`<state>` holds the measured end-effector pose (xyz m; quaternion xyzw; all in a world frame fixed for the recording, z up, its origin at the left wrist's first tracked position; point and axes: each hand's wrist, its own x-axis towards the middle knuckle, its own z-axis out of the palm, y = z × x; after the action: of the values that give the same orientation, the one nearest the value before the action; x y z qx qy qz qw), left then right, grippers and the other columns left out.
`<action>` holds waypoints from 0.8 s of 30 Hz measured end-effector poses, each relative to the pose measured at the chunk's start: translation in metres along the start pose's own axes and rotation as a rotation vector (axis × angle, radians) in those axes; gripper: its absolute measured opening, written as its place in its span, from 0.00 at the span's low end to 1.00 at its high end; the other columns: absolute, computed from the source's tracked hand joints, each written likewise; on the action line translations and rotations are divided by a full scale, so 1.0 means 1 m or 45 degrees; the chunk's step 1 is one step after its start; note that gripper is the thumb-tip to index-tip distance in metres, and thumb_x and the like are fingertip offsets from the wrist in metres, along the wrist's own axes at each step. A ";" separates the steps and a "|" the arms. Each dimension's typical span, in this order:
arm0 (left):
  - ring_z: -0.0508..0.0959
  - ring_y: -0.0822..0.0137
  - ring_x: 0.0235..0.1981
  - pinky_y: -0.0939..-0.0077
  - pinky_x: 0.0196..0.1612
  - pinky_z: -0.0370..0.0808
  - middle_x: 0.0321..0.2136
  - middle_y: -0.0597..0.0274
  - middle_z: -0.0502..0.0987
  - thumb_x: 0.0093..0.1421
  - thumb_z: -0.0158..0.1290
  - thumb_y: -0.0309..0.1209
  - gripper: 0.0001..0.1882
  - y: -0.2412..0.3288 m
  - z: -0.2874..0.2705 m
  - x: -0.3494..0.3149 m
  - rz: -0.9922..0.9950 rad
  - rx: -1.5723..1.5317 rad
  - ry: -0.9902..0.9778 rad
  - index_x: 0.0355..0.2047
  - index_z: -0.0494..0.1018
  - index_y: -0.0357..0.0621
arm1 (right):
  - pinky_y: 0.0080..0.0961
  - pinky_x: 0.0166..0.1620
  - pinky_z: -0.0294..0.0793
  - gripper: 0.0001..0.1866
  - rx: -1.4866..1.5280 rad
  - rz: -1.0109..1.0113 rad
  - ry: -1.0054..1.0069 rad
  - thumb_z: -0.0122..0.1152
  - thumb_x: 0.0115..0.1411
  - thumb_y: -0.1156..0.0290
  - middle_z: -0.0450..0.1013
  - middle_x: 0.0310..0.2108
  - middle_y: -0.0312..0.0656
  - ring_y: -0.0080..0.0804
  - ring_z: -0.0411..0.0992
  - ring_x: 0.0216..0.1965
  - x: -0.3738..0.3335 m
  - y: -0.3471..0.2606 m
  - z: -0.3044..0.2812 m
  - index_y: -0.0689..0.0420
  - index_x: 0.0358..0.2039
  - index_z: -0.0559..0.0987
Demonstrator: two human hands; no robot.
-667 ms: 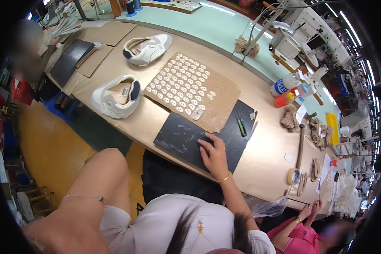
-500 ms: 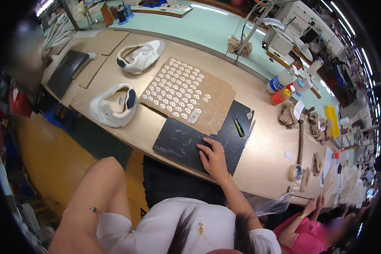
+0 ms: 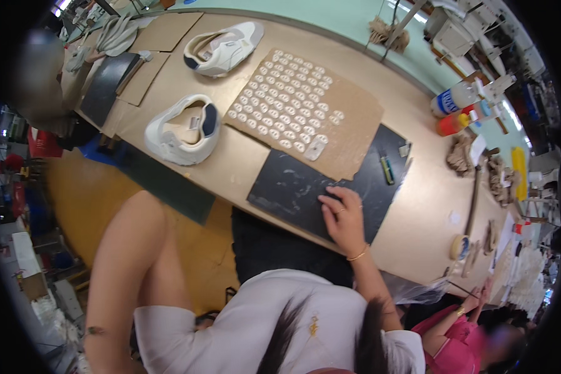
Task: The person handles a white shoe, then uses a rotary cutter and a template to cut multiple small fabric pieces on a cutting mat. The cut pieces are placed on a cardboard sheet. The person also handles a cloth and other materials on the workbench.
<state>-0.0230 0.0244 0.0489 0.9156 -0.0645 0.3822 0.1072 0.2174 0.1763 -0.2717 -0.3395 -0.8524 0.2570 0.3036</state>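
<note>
Head view: right hand point(image 3: 345, 218) fingers rest flat, released, on dark mat point(image 3: 293, 190) atop workbench point(image 3: 417, 230).

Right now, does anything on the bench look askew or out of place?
One small white piece sits crooked at the cardboard sheet's near edge, outside the tidy rows. Otherwise nothing stands out: no spill, and the right hand lies flat on the dark mat.

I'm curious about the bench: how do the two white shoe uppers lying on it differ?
The near shoe upper lies closer to the person, beside the dark mat, spread wide so its opening faces up. The far shoe upper sits further back, beside the cardboard sheet, lying longer and narrower. Both are white with dark lining, and neither is touched; the right hand rests on the mat.
</note>
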 end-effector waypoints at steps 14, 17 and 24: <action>0.77 0.39 0.45 0.56 0.49 0.72 0.40 0.35 0.78 0.60 0.58 0.55 0.36 -0.158 0.035 -0.264 -2.852 0.918 0.418 0.46 0.71 0.26 | 0.43 0.63 0.60 0.22 -0.632 0.399 0.316 0.66 0.60 0.67 0.67 0.59 0.45 0.47 0.62 0.61 0.028 0.058 -0.044 0.54 0.55 0.78; 0.80 0.44 0.41 0.58 0.47 0.74 0.36 0.39 0.80 0.61 0.59 0.48 0.29 -0.146 0.049 -0.312 -2.823 0.906 0.332 0.46 0.71 0.29 | 0.42 0.64 0.59 0.21 -0.616 0.394 0.324 0.66 0.60 0.68 0.67 0.59 0.45 0.47 0.62 0.61 0.032 0.054 -0.045 0.54 0.54 0.78; 0.75 0.62 0.53 0.66 0.56 0.73 0.53 0.54 0.74 0.67 0.55 0.32 0.24 -0.051 0.053 -0.237 -1.801 0.307 1.894 0.59 0.63 0.35 | 0.30 0.53 0.72 0.13 0.226 0.210 0.125 0.65 0.60 0.73 0.76 0.46 0.47 0.41 0.75 0.48 0.065 -0.022 -0.024 0.59 0.45 0.81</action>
<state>-0.1420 0.0696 -0.1640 0.2812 0.6097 0.7052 0.2277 0.1869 0.2156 -0.2190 -0.3925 -0.7794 0.3388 0.3516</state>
